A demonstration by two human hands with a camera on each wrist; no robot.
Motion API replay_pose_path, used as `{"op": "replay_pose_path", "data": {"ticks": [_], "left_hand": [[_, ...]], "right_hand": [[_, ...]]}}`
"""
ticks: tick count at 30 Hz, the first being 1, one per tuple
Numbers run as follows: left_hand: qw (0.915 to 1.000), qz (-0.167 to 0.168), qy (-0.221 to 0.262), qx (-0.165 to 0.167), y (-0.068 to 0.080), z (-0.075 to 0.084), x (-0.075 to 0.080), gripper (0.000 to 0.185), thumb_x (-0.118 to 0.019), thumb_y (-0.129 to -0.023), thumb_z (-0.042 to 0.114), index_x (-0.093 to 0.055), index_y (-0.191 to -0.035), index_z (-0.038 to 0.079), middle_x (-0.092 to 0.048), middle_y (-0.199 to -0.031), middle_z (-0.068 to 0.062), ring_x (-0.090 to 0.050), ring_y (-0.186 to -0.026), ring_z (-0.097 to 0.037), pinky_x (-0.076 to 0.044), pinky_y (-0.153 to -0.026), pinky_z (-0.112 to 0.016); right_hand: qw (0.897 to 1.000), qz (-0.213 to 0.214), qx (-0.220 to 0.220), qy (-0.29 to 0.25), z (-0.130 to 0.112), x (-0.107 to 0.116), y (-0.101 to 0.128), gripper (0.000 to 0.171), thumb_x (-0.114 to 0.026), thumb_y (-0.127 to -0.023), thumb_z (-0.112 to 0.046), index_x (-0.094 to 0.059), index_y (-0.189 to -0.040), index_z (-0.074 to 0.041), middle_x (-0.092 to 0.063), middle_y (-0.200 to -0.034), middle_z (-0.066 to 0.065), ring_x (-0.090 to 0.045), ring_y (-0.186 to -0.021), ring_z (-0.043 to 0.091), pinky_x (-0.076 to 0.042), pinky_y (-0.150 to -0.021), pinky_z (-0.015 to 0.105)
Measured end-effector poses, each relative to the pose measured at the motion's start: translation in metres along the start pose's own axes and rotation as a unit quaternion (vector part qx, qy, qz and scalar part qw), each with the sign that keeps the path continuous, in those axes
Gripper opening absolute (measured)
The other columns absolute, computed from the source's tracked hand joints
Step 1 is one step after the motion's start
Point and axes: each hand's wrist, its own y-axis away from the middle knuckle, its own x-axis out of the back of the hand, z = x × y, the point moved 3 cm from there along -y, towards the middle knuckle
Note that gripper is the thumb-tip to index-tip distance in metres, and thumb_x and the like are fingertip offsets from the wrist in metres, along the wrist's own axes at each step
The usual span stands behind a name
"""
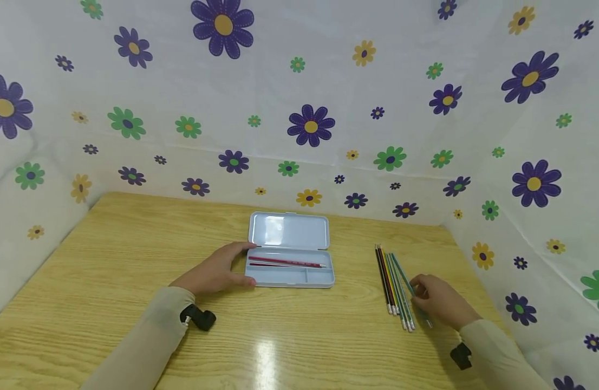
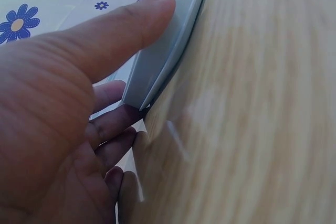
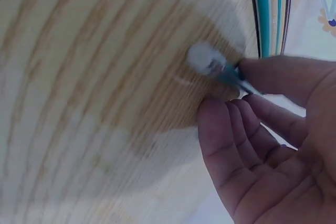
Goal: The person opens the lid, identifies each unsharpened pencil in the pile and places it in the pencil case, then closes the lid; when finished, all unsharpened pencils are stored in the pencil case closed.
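My left hand [image 1: 216, 271] grips the left end of a pale blue pencil case [image 1: 280, 278], which lies with its lid [image 1: 304, 232] raised at the back. In the left wrist view the thumb [image 2: 126, 32] lies along the front wall and the fingers reach round the corner. Red pencils [image 1: 286, 261] lie in the long back compartment. On the right, my right hand [image 1: 441, 300] pinches a green pencil [image 1: 403, 275] between thumb and fingers; its white eraser end [image 3: 203, 59] points toward the right wrist camera. Beside it lie several more pencils [image 1: 383, 279], dark, yellow and green, their erasers toward me.
The wood-grain table [image 1: 299, 336] carries the case at its middle and the pencils to the right. A flower-print cloth [image 1: 260, 97] hangs behind and along both sides. Small dark wrist cameras [image 1: 200, 318] sit on both sleeves.
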Motion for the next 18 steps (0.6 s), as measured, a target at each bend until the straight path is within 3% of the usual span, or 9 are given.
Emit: {"op": "replay_pose_path", "data": {"ticks": [6, 18], "left_hand": [[1.0, -0.001, -0.001, -0.002, 0.0005, 0.0008, 0.0003, 0.097, -0.084, -0.081, 0.055, -0.04, -0.158, 0.016, -0.036, -0.164, -0.012, -0.028, -0.153, -0.037, -0.024, -0.125, -0.057], [1.0, -0.002, 0.0, 0.001, 0.0005, 0.0008, 0.0004, 0.099, -0.084, -0.08, 0.056, -0.04, -0.158, 0.016, -0.035, -0.165, -0.012, -0.027, -0.154, -0.037, -0.023, -0.125, -0.058]], "right_hand": [[1.0, 0.005, -0.017, -0.013, 0.002, -0.0032, 0.0026, 0.026, -0.066, -0.097, -0.001, -0.062, -0.122, 0.007, -0.067, -0.102, 0.01, -0.066, -0.094, 0.026, -0.059, -0.077, 0.044], [0.999, 0.027, -0.031, 0.01, -0.0015, -0.0017, 0.0046, 0.027, -0.065, -0.096, -0.002, -0.062, -0.122, 0.007, -0.068, -0.104, 0.012, -0.067, -0.095, 0.028, -0.059, -0.078, 0.047]]}}
